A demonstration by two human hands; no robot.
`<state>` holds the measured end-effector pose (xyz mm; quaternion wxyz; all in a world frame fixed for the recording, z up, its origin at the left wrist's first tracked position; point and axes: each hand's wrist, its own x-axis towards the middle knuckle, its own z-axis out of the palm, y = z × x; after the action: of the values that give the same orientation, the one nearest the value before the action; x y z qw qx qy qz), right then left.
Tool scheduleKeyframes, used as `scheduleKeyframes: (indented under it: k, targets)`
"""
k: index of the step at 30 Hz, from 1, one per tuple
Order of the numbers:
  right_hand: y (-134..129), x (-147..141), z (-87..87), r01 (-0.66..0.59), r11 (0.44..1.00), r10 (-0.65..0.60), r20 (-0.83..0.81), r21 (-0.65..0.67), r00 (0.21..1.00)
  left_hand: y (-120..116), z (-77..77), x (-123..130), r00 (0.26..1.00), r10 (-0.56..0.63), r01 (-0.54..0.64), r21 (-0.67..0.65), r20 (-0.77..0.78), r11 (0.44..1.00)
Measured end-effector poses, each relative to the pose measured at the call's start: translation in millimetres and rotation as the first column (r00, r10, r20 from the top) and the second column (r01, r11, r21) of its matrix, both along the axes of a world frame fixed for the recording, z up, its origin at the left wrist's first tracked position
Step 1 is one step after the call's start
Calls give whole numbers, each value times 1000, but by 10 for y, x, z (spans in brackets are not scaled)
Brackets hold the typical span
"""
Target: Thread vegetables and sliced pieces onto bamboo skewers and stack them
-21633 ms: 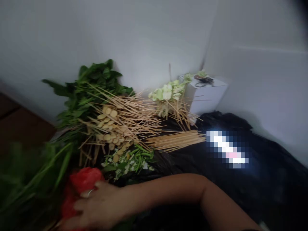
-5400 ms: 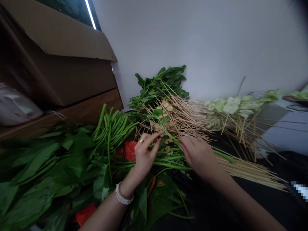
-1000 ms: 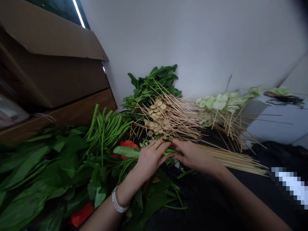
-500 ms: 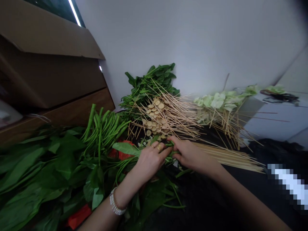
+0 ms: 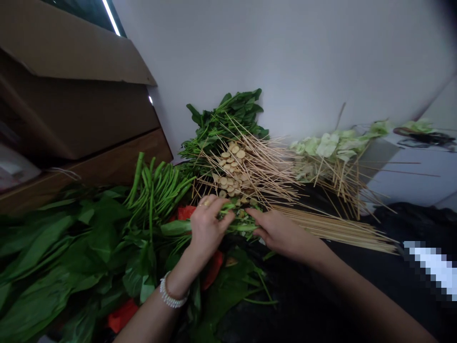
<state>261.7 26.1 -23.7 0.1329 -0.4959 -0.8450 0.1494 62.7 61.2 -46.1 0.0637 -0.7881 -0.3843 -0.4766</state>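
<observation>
My left hand [image 5: 209, 223], with a ring and a white beaded bracelet, is closed on a green leafy stem [image 5: 225, 208]. The stem's leafy part shows to the left of the hand. Just to the right, my right hand [image 5: 276, 229] reaches in with index finger and thumb apart over short green scraps [image 5: 246, 223]; its other fingers are partly hidden. A pile of long-stemmed leafy greens [image 5: 85, 243] spreads left of my left hand. Behind both hands lie skewers of pale round slices [image 5: 232, 159].
Bare wooden sticks [image 5: 339, 231] lie to the right. Skewered cabbage [image 5: 328, 145] and bundled greens [image 5: 228, 114] rest by the white wall [image 5: 285, 57]. A cardboard box [image 5: 78, 105] stands at left. Red plastic [image 5: 122, 315] shows among the leaves; black plastic [image 5: 421, 226] is at right.
My hands were together on the green stem and have moved apart. The left went left with its part of the stem; the right finger and thumb have spread.
</observation>
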Motion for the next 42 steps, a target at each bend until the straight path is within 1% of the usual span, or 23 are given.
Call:
scheduleKeyframes:
  k: [2,4,6,8,10,11,13,15,16,18,19,21,23,25,26,27,29,32,35,37,38,40,42]
  targets:
    - [63,117,21,0,1000,1,-46,23,999,7,56,-61,993,59,-63,42,100,997]
    - [128,258,87,37,996,-26,-126,84,992,-42,91,-95,992,57,-71,116,115,991]
    - [175,381,176,92,989,-67,-201,118,977,-140,103,-90,996,7,-27,225,90,974]
    - [202,453,244,111,986,-78,-248,122,966,-258,113,-51,996,-42,15,331,73,944]
    - [221,472,263,106,987,-72,-258,118,963,-371,150,7,996,-74,52,364,46,930]
    - [232,470,255,100,988,-68,-253,118,965,-423,182,38,996,-90,78,345,19,935]
    - [256,467,221,108,986,-75,-249,124,966,-524,267,88,991,-127,135,237,-49,962]
    - [282,498,191,177,969,-126,-271,170,954,-631,348,109,976,-182,192,83,-118,978]
    - [295,529,182,241,949,-174,-298,205,939,-687,375,106,966,-214,217,6,-145,976]
    - [326,610,173,390,886,-284,-373,250,884,-794,383,73,940,-281,261,-119,-195,958]
    - [346,651,167,454,855,-323,-427,250,844,-836,366,47,928,-307,276,-161,-212,947]
    - [397,708,141,520,834,-340,-570,185,748,-873,303,-7,920,-330,279,-236,-213,931]
    - [457,723,93,508,859,-307,-721,72,622,-830,231,-44,932,-324,267,-303,-159,915]
    - [514,708,35,473,881,-295,-813,-28,502,-719,181,-47,953,-293,248,-342,-83,906]
    - [535,698,8,458,887,-300,-833,-64,465,-651,171,-37,961,-270,238,-339,-51,910]
    - [551,690,-17,445,891,-307,-840,-89,447,-582,172,-24,969,-248,227,-324,-24,918]
    - [561,687,-53,421,900,-315,-838,-114,447,-460,213,-10,977,-211,210,-289,26,934]
    - [542,702,-74,401,909,-310,-830,-115,464,-343,375,-75,981,-132,162,-229,140,960]
    - [520,700,-72,382,917,-303,-827,-117,474,-289,611,-227,959,21,16,-130,284,991]
    - [510,671,-65,367,923,-294,-822,-113,487,-268,751,-309,945,85,-77,-40,316,996]
    - [503,648,-59,359,926,-291,-820,-113,493,-258,800,-330,948,90,-95,3,306,995]
    - [483,591,-43,345,932,-286,-814,-113,506,-237,842,-327,969,52,-62,37,241,997]
    - [448,524,-21,331,938,-272,-807,-101,525,-205,813,-278,987,-7,9,-11,157,1000]
